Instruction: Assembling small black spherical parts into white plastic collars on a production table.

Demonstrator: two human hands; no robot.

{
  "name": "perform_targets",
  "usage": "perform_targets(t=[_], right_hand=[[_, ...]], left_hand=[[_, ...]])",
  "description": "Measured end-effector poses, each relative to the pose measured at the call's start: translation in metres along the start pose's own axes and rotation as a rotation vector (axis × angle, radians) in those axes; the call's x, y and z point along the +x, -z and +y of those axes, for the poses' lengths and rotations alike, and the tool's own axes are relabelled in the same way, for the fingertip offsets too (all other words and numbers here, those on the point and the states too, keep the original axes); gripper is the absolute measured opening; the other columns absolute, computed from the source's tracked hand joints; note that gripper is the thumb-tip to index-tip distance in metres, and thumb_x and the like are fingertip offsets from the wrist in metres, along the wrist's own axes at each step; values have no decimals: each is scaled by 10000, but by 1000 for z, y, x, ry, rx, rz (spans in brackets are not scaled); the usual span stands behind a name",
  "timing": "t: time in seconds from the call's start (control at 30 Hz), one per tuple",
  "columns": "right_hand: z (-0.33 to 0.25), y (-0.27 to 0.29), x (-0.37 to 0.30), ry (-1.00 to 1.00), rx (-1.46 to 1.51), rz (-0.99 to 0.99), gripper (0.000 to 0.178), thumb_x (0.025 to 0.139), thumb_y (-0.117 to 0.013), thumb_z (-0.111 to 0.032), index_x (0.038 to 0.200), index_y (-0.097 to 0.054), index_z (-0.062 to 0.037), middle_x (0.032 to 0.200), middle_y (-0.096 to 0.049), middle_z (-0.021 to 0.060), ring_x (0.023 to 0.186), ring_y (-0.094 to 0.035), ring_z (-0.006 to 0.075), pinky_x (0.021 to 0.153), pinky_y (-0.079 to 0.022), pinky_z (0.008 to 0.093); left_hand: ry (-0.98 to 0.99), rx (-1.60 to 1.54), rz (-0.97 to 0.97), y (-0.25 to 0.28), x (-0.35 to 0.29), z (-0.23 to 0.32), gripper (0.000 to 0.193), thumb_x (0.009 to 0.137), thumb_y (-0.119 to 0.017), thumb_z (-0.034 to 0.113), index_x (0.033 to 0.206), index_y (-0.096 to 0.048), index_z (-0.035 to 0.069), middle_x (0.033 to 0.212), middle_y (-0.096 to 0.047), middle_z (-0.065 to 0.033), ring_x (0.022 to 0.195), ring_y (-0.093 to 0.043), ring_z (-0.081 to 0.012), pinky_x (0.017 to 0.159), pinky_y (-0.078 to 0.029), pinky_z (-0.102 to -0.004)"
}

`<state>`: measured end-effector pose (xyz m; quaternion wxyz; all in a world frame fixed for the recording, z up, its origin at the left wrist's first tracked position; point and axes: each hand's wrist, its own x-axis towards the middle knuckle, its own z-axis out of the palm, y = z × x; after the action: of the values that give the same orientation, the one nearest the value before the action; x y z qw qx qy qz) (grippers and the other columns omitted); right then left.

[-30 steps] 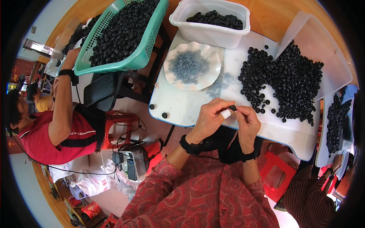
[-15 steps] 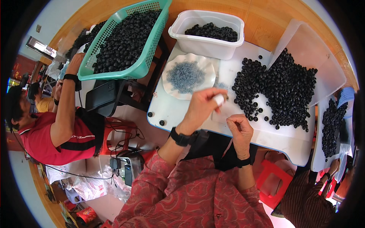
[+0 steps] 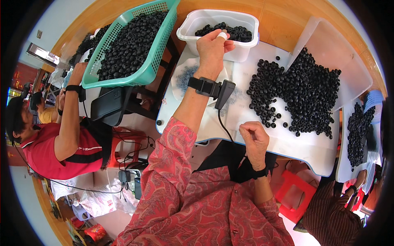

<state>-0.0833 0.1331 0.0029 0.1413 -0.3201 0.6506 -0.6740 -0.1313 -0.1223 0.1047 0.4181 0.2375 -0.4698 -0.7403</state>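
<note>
My left hand (image 3: 211,51) reaches over the near rim of a white plastic tub (image 3: 240,51) that has black beads (image 3: 240,33) in it. A white cover wraps one of its fingertips; the fingers look apart, and I see nothing held. Over the white table's near edge, my right hand (image 3: 255,141) is closed, thumb and forefinger pinched together; anything between them is too small to make out. Beyond it lies a large heap of round black beads (image 3: 312,92) with holes. My left wrist partly hides a white wavy-rimmed dish (image 3: 177,84) of tiny grey-blue beads (image 3: 186,76).
A green basket (image 3: 158,61) full of black beads stands at the left. Behind the heap leans a translucent bin (image 3: 349,69). A cable (image 3: 223,127) hangs from my left wrist device. A person in red (image 3: 61,143) sits at left; a red stool (image 3: 295,192) is at lower right.
My left hand has moved away from my right hand, up and left to the white tub, its forearm now crossing the dish. My right hand stays nearly still, pinched.
</note>
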Motion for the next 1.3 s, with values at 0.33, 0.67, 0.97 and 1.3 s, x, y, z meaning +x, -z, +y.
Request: perform_targets(t=[0.33,0.67,0.97,1.3], right_hand=[[-5,1,0,28,-63,-15,63,871,-694,13,927,-666,7,907,-655,63,765,-594,115,690,-483,239],[0,-1,0,56,-82,11,85,862,-700,20,939,-672,0,906,-655,66,757,-599,120,683,-488,241],[1,-2,-3,98,-71,27,95,852,-700,40,936,-674,2,913,-649,75,751,-618,131,670,-509,247],[-6,33,-14,204,-368,294,99,845,-694,58,919,-656,4,887,-651,85,711,-602,138,644,-497,253]], left_hand=[[-269,978,-336,53,-117,-60,205,811,-652,0,964,-763,79,840,-666,-124,717,-640,-229,651,-502,-341],[-402,1212,-349,54,-138,-74,219,777,-664,18,946,-766,113,921,-586,-100,815,-622,-304,691,-513,-404],[-431,1230,-339,48,-145,-79,207,751,-603,-60,909,-664,59,915,-549,-118,821,-589,-350,690,-487,-442],[-28,645,-275,53,-173,-60,185,882,-553,-98,1021,-611,11,917,-664,-93,769,-650,-162,627,-525,-284]])
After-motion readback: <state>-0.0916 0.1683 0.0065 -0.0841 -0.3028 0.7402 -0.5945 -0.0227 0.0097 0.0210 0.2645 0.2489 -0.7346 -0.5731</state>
